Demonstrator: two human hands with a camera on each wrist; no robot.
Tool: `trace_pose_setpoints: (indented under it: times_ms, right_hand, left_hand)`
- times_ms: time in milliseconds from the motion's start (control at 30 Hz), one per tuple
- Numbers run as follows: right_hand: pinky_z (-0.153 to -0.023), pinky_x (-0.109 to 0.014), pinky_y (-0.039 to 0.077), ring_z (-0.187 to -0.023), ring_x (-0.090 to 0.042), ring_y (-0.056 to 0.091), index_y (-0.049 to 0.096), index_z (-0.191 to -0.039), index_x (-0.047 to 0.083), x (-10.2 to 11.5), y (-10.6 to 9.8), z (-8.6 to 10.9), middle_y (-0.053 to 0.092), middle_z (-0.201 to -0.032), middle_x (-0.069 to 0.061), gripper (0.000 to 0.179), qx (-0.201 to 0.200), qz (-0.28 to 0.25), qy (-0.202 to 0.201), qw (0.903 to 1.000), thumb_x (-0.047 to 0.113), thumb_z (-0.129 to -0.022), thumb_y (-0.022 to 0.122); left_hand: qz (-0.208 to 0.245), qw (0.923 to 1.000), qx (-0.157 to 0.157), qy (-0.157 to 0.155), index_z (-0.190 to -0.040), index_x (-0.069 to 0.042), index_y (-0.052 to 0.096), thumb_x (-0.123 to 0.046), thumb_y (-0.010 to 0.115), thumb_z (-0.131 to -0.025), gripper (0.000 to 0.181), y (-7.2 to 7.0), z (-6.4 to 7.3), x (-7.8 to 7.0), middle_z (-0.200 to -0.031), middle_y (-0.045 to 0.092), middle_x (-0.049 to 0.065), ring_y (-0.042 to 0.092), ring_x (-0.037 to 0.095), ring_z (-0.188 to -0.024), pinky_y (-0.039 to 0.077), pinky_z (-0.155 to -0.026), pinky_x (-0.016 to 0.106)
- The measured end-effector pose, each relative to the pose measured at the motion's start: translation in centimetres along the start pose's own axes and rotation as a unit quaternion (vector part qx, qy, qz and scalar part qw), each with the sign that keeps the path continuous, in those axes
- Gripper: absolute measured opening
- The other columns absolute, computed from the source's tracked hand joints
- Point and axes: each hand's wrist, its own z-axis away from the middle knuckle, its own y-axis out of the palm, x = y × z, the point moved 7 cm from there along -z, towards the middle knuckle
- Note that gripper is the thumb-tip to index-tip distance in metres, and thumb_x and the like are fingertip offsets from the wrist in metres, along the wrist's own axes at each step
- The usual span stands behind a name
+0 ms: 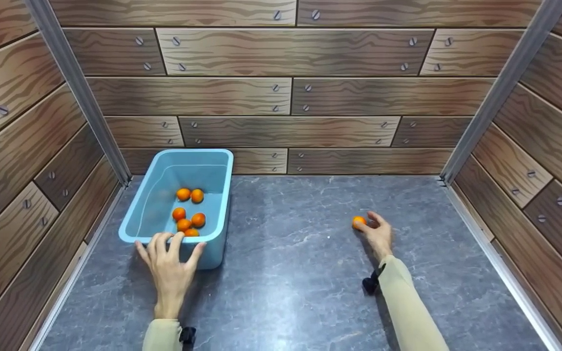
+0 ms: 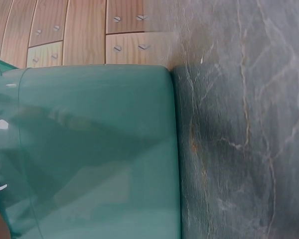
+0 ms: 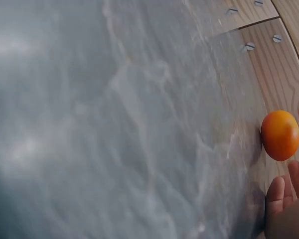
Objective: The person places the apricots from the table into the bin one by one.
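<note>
A light blue plastic bin (image 1: 225, 209) stands at the left in the head view, with several small oranges (image 1: 198, 219) on its floor. My left hand (image 1: 170, 270) holds the bin's near rim, fingers hooked over the top and thumb against the outside. In the left wrist view the bin's outer wall (image 2: 99, 149) looks green and fills the left half; only a bit of skin shows at the lower left corner. To the right, my right hand (image 1: 377, 236) is around a single orange (image 1: 358, 222), its thumb and fingers spread beside the fruit (image 3: 280, 135).
The grey marbled tabletop (image 1: 281, 263) stretches between the bin and my right hand. Wood-patterned panels (image 1: 286, 97) enclose it at the back and both sides, with metal strips (image 1: 498, 87) along the corners. The bin stands close to the back left corner.
</note>
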Motion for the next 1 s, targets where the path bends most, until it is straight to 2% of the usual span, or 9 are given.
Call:
trace_pose_setpoints:
  times_ms: [100,233,433,633,800,1000]
  right_hand:
    - [-0.101,-0.035,0.043,-0.128,-0.032,0.049,0.046,-0.144,0.003,0.20,0.45,-0.27,0.049,-0.144,-0.020,0.070,0.034,0.024,-0.017,0.9990,0.014,-0.083,0.078]
    - [-0.106,-0.038,0.041,-0.128,-0.034,0.050,0.044,-0.144,-0.001,0.48,0.77,-0.50,0.050,-0.141,-0.025,0.069,0.056,0.040,-0.035,0.9970,0.007,-0.083,0.076]
    - [-0.110,-0.042,0.038,-0.128,-0.036,0.050,0.046,-0.143,-0.001,0.62,0.95,-0.70,0.051,-0.141,-0.026,0.066,0.064,0.062,-0.040,0.9952,0.004,-0.084,0.075]
    - [-0.111,-0.045,0.038,-0.130,-0.037,0.048,0.050,-0.140,0.000,0.37,1.05,-0.57,0.050,-0.141,-0.025,0.060,0.061,0.079,-0.036,0.9943,0.002,-0.085,0.074]
    - [-0.102,-0.039,0.044,-0.121,-0.035,0.055,0.057,-0.133,0.000,0.42,0.97,-0.51,0.058,-0.131,-0.025,0.056,0.050,0.077,-0.042,0.9949,0.008,-0.082,0.077]
    - [-0.077,-0.019,0.047,-0.103,-0.023,0.058,0.059,-0.131,0.004,0.96,1.10,-0.33,0.060,-0.123,-0.021,0.052,0.050,0.053,-0.034,0.9968,0.018,-0.085,0.077]
  left_hand:
    - [0.005,0.9999,-0.009,0.003,-0.101,-0.007,0.066,-0.061,0.069,-0.080,0.058,0.06,0.04,0.03,-0.105,0.056,0.016,0.046,0.037,-0.114,0.000,-0.115,0.068]
    - [0.012,0.9997,-0.018,0.009,-0.101,-0.007,0.067,-0.061,0.069,-0.081,0.058,0.16,-0.05,-0.05,-0.104,0.056,0.016,0.046,0.038,-0.113,-0.001,-0.115,0.068]
    - [0.008,0.9999,-0.012,0.004,-0.102,-0.007,0.067,-0.063,0.067,-0.081,0.059,0.27,-0.14,-0.03,-0.105,0.057,0.016,0.046,0.037,-0.115,0.001,-0.114,0.070]
    - [0.005,0.9999,-0.012,0.006,-0.101,-0.007,0.067,-0.059,0.072,-0.079,0.057,0.17,0.02,-0.06,-0.105,0.057,0.016,0.047,0.037,-0.115,0.003,-0.112,0.072]
    - [0.005,0.9999,-0.012,0.005,-0.101,-0.006,0.067,-0.062,0.070,-0.080,0.059,0.20,-0.05,0.00,-0.106,0.057,0.016,0.046,0.037,-0.116,0.002,-0.113,0.071]
    - [0.005,0.9999,-0.011,0.005,-0.101,-0.007,0.067,-0.058,0.073,-0.078,0.056,0.11,0.01,0.09,-0.106,0.057,0.016,0.046,0.037,-0.116,0.000,-0.115,0.068]
